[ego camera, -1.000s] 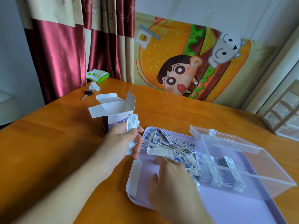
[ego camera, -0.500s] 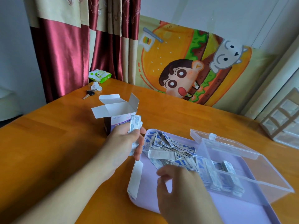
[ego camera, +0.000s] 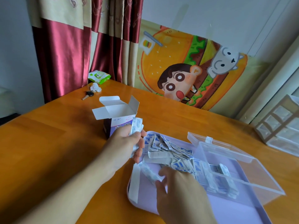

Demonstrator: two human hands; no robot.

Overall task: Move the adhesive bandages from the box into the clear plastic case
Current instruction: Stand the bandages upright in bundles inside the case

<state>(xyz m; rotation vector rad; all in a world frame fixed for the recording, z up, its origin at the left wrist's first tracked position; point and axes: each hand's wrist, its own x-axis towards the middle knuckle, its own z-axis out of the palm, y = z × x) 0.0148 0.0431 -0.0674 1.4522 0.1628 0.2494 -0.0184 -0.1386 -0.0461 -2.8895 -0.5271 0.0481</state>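
Observation:
The purple-and-white box (ego camera: 119, 116) stands on the table with its flaps open. My left hand (ego camera: 124, 143) is just in front of it, shut on a stack of wrapped bandages (ego camera: 136, 125) held upright. A loose heap of white-and-blue bandages (ego camera: 168, 151) lies on the lilac tray (ego camera: 226, 212). My right hand (ego camera: 181, 191) rests at the near edge of that heap, its fingertips pinched on a bandage strip (ego camera: 151, 174). The clear plastic case (ego camera: 242, 172) sits open on the tray's right side, with several bandages (ego camera: 224, 172) inside.
A long white strip (ego camera: 135, 183) lies along the tray's left edge. A key (ego camera: 88, 95), crumpled tissue (ego camera: 95, 87) and a green wipes pack (ego camera: 99, 76) sit at the table's far left. A small drawer unit (ego camera: 281, 126) stands at the right edge.
My right hand has drawn back from the heap toward me, pulling a bandage strip with it. My left hand keeps its stack by the box.

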